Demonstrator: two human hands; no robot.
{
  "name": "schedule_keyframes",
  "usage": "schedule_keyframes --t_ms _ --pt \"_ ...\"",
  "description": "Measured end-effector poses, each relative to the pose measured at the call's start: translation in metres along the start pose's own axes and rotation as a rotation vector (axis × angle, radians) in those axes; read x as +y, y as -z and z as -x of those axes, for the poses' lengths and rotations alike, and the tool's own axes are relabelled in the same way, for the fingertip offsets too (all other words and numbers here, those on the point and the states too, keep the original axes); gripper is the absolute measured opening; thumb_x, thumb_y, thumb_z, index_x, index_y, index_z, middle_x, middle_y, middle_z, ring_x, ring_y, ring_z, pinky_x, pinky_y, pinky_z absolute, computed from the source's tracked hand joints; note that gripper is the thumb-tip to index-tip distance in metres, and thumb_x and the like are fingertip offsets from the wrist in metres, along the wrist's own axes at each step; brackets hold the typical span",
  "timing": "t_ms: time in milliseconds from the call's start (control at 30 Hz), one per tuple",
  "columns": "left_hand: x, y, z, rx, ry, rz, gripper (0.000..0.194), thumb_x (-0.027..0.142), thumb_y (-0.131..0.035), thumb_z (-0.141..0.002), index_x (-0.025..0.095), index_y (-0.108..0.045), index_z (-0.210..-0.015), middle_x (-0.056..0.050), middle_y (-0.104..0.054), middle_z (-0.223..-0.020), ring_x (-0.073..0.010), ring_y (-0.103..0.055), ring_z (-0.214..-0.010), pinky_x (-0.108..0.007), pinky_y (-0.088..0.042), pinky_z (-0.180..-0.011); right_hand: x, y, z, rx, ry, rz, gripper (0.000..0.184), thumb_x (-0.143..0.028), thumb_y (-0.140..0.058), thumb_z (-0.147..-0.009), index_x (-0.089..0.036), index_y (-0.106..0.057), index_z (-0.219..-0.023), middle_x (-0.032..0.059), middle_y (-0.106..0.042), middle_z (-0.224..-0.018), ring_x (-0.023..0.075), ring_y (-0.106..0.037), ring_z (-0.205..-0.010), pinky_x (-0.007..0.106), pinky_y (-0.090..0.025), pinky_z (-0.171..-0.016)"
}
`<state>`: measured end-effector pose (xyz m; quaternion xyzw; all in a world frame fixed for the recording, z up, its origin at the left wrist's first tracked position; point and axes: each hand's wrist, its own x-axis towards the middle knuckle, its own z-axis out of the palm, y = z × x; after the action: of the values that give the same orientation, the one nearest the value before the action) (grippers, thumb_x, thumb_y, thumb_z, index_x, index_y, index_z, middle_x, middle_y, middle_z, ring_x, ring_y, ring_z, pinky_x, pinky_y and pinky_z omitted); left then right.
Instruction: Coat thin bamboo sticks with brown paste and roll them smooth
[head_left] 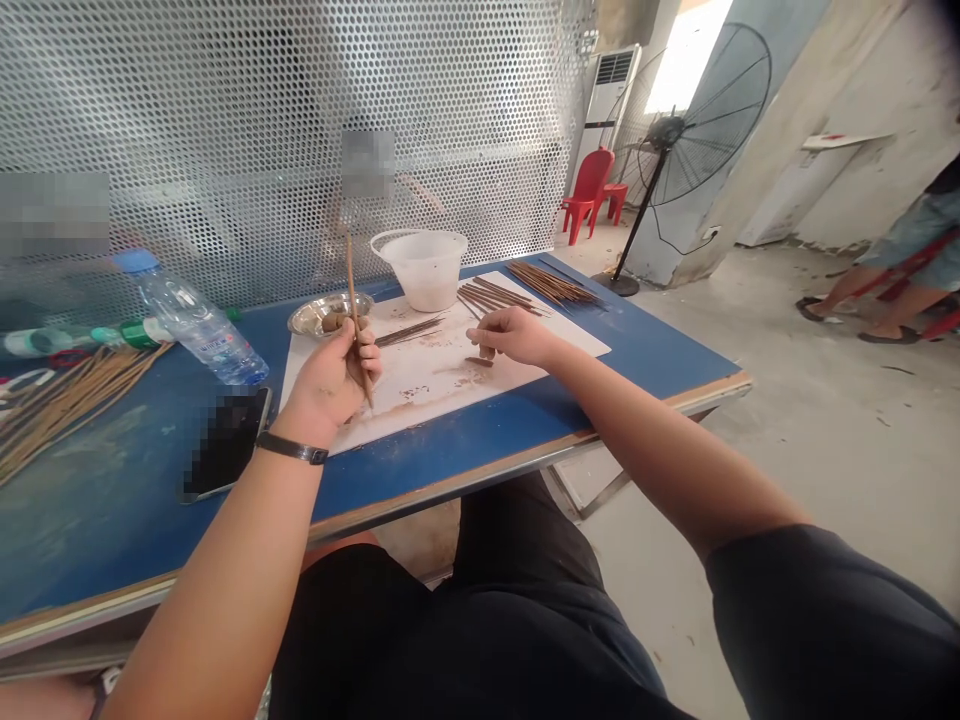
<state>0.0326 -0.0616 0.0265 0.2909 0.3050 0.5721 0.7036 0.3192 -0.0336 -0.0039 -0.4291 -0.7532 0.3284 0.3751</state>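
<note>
My left hand (337,375), with a dark band on its wrist, is closed around a thin brown stick (349,275) that stands nearly upright. Over the white board (450,378), the fingers of my right hand (514,337) are bent together. What they pinch is too small to make out. A short dark brown piece (478,362) lies just under those fingertips. Brown crumbs are scattered on the board between my hands. Behind the left hand is a shiny metal bowl (304,318) with brown lumps in it. Thin dark sticks (411,331) lie on the board beside the bowl.
A white plastic bucket (427,272) stands at the board's back edge. Thicker brown sticks (499,296) and a bundle (551,284) lie right of it. On the left are a water bottle (199,325), a phone (232,440) and more sticks (82,400). Perforated metal (247,130) rises behind.
</note>
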Motion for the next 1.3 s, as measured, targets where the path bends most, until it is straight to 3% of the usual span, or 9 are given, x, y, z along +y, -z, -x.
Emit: schedule_keyframes --t_ms 100,233,300,467,833,1000,1067,1200,1300 --pt "0.005 0.002 -0.003 0.041 -0.01 0.184 0.031 0.025 -0.045 -0.112 0.016 -0.063 -0.088 0.004 -0.059 -0.064 -0.003 -0.055 -0.048 -0.01 -0.047 -0.048 -0.027 -0.023 -0.008 -0.111 -0.05 -0.046 0.04 -0.053 -0.072 -0.092 -0.018 -0.07 -0.074 0.0066 -0.076 -0.074 0.0138 -0.062 -0.06 0.03 -0.049 -0.06" --pt "0.008 0.012 -0.008 0.006 -0.126 0.252 0.036 0.025 -0.043 -0.113 0.018 -0.064 -0.084 0.005 -0.06 -0.062 -0.0028 -0.055 -0.048 -0.011 -0.05 -0.052 -0.059 -0.065 -0.02 -0.395 0.026 -0.045 0.039 -0.053 -0.071 -0.092 -0.017 -0.071 -0.077 0.0075 -0.078 -0.082 0.0163 -0.069 -0.073 0.028 -0.051 -0.065" --pt "0.009 0.016 -0.01 -0.003 -0.175 0.259 0.037 0.027 -0.043 -0.113 0.019 -0.064 -0.084 0.005 -0.06 -0.062 -0.0027 -0.056 -0.05 -0.011 -0.05 -0.054 -0.064 -0.085 -0.026 -0.457 0.078 0.014 0.037 -0.049 -0.071 -0.093 -0.017 -0.07 -0.075 0.006 -0.078 -0.08 0.0157 -0.067 -0.071 0.029 -0.049 -0.065" --pt "0.008 0.019 -0.01 0.018 -0.218 0.274 0.043 0.039 -0.038 -0.113 0.02 -0.064 -0.085 0.005 -0.057 -0.064 -0.0028 -0.053 -0.05 -0.013 -0.047 -0.053 -0.056 -0.111 -0.031 -0.364 0.165 0.099 0.029 -0.034 -0.068 -0.094 -0.018 -0.066 -0.07 0.0008 -0.073 -0.073 0.0133 -0.059 -0.066 0.028 -0.042 -0.064" --pt "0.003 0.016 -0.012 0.012 -0.305 0.145 0.041 0.045 -0.046 -0.111 0.023 -0.06 -0.08 0.006 -0.047 -0.062 -0.0061 -0.046 -0.049 -0.017 -0.044 -0.055 -0.056 -0.112 -0.026 -0.169 0.134 0.123 0.029 -0.039 -0.069 -0.094 -0.019 -0.063 -0.074 0.0001 -0.069 -0.071 0.0139 -0.056 -0.067 0.028 -0.039 -0.066" --pt "0.0 0.013 -0.009 0.017 -0.243 0.074 0.067 0.065 -0.018 -0.109 0.022 -0.061 -0.081 0.001 -0.054 -0.067 -0.0106 -0.053 -0.056 -0.023 -0.05 -0.061 -0.054 -0.112 -0.028 -0.169 0.152 0.075 0.022 -0.028 -0.065 -0.097 -0.019 -0.063 -0.076 -0.0006 -0.069 -0.07 0.0132 -0.057 -0.065 0.027 -0.039 -0.067" --pt "0.001 0.014 -0.008 0.038 -0.252 0.067 0.073 0.071 -0.015 -0.106 0.021 -0.062 -0.082 -0.002 -0.058 -0.071 -0.013 -0.058 -0.062 -0.025 -0.052 -0.064 -0.052 -0.11 -0.029 -0.169 0.159 0.104 0.023 -0.025 -0.067 -0.095 -0.019 -0.061 -0.074 -0.0002 -0.068 -0.071 0.0132 -0.057 -0.066 0.027 -0.039 -0.067" --pt "0.002 0.017 -0.006 0.06 -0.286 0.047 0.069 0.07 -0.022 -0.106 0.021 -0.061 -0.077 -0.002 -0.057 -0.069 -0.0126 -0.057 -0.06 -0.026 -0.053 -0.065 -0.049 -0.109 -0.03 -0.136 0.194 0.21 0.021 -0.025 -0.071 -0.092 -0.019 -0.061 -0.075 0.0012 -0.068 -0.073 0.0147 -0.057 -0.069 0.028 -0.037 -0.067" --pt "0.0 0.017 -0.007 0.037 -0.292 0.034 0.064 0.068 -0.028 -0.105 0.021 -0.06 -0.075 0.001 -0.05 -0.064 -0.0111 -0.051 -0.054 -0.025 -0.052 -0.062 -0.048 -0.114 -0.032 -0.082 0.204 0.249 0.025 -0.034 -0.071 -0.093 -0.02 -0.06 -0.076 0.0014 -0.067 -0.072 0.0151 -0.054 -0.067 0.029 -0.035 -0.065"
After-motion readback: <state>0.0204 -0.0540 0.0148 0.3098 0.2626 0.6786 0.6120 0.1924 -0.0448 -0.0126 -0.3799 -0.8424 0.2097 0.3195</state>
